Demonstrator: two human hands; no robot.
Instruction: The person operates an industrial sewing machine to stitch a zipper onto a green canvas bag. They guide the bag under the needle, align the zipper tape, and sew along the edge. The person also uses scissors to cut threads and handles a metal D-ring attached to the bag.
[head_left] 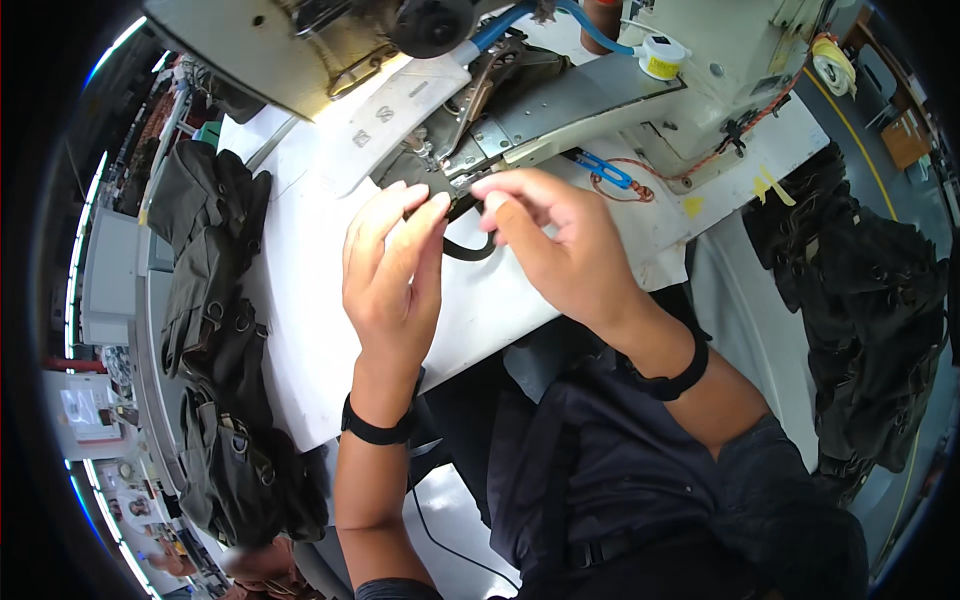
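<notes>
A narrow black strap [470, 252] hangs in a small loop between my two hands, just in front of the sewing machine's stitching area [458, 182]. My left hand [395, 255] is closed, with its fingertips pinching the strap's left part beside the needle plate. From the other side, my right hand [560, 235] pinches near the strap's right end, its thumb and forefinger close to the presser parts. The fingers cover most of the strap's upper portion, so its ends are hidden. A clear plastic guard [385, 125] slants above my left hand.
Blue-handled thread snips [605, 172] on an orange cord lie right of my hands. The machine arm [590, 100] crosses the white table [310, 270]. Dark green fabric bags [215, 330] are heaped at left, with more dark pieces [870, 320] at right.
</notes>
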